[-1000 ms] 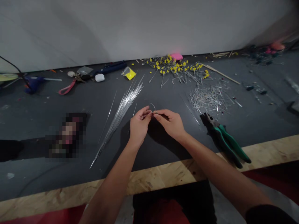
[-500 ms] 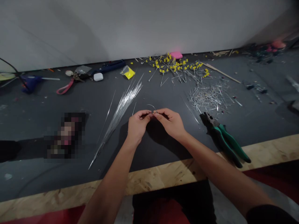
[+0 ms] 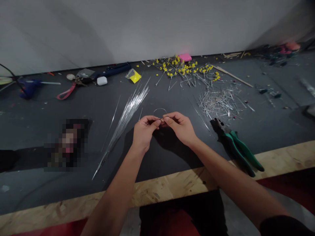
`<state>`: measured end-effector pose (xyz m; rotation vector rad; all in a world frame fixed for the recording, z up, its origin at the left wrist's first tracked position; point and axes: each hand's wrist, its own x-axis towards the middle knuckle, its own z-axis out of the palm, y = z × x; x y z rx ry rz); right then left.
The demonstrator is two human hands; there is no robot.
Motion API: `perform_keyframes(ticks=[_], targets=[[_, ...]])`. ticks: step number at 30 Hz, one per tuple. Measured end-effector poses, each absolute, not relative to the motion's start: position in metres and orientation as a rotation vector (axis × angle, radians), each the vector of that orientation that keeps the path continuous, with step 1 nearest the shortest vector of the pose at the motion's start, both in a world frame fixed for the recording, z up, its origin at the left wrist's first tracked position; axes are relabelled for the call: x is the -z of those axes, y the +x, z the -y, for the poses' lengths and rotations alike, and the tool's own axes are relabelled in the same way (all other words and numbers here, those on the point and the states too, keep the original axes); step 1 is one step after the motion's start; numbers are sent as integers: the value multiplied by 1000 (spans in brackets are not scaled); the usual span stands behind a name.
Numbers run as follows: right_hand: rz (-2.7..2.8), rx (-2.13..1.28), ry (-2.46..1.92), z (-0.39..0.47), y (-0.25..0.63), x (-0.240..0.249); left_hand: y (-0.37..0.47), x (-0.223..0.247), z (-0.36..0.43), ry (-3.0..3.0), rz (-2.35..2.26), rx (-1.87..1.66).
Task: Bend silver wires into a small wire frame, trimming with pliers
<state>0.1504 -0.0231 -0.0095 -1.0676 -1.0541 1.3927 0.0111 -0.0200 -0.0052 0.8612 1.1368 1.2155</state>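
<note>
Had a thin wire (image 3: 160, 108) pinched in the left hand (image 3: 144, 132) and right hand (image 3: 181, 129), both mostly curled closed, somewhere between the surface's (image 3: 86, 183) front and back edges. Looked silvery, kinda bowed toward the back one.

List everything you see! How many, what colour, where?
Curved wire: one, silvery, centre
Wire bundle: one, silvery, centre-left
Pliers: one, green and black, right
Short wire pile: one, silvery, right
Dark bits: several, dark, right
Yellow-tipped wires: many, silvery, back middle
Pink lump: one, pink, back middle
Packet: one, clear and yellow, back middle
White case: one, white, back left
Strap: one, pink, back left
Blue tool: one, blue, far left
Long item: one, dark blue, back left
Wooden sticks: several, pale, back right
Pixelated thing: one, dark and pink, left
Table: one, grey, middle
Wall: one, grey, back
Left hand: one, bare, centre
Right hand: one, bare, centre
</note>
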Motion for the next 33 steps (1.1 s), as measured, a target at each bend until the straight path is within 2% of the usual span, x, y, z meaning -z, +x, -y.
perform_keyframes(ticks=[9,33], targets=[[839,-1597,-1004,18,149,10,14,4,20,772,-1096,-1245],[807,-1559,-1008,16,149,15,15,6,20,855,-1088,-1213]])
